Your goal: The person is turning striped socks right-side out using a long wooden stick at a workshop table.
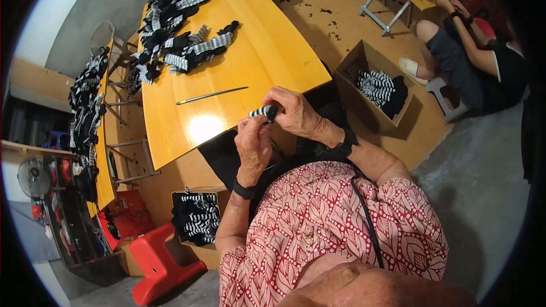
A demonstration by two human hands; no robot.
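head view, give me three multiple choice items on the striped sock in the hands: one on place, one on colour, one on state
1. Where does the long metal rod lie?
A. on the wooden table
B. in the cardboard box
C. on the red stool

2. What colours is the sock that the hands hold?
A. red and yellow
B. black and white stripes
C. plain green

3. How is the sock held?
A. it lies loose on the floor
B. the left hand alone holds it
C. the left hand and right hand both grip it

Answers: 1 A, the rod rests on the tabletop beyond the hands. 2 B, dark and white bands show between the fingers. 3 C, both hands close on it above the table edge.
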